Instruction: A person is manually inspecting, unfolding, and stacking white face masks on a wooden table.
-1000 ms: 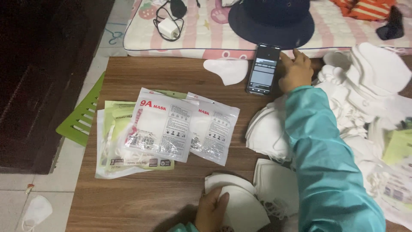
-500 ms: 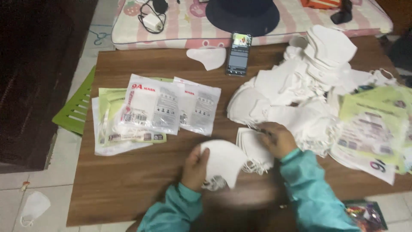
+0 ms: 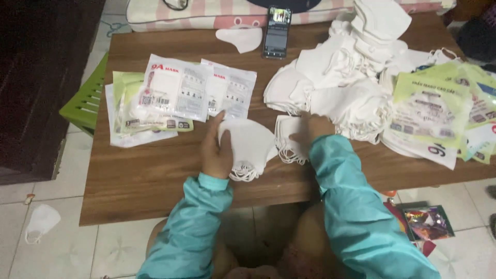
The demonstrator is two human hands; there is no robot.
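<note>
left hand (image 3: 216, 150): fingers flat and spread, thumb up, pinning a small stack of white folded fabric face masks (image 3: 250, 147) near the front middle of the brown wooden table (image 3: 144, 178). Not pinching, just pressing.

right hand (image 3: 312, 129): on a second little bundle of white masks (image 3: 288, 138) beside the first; I can't tell whether its fingers grip or just rest.

doing it well: I'd say keep the ear loops tucked and the edges squared before lifting.

around: big loose heap of white masks (image 3: 341, 77) behind, clear printed mask pouches (image 3: 178, 93) to the left.
</note>
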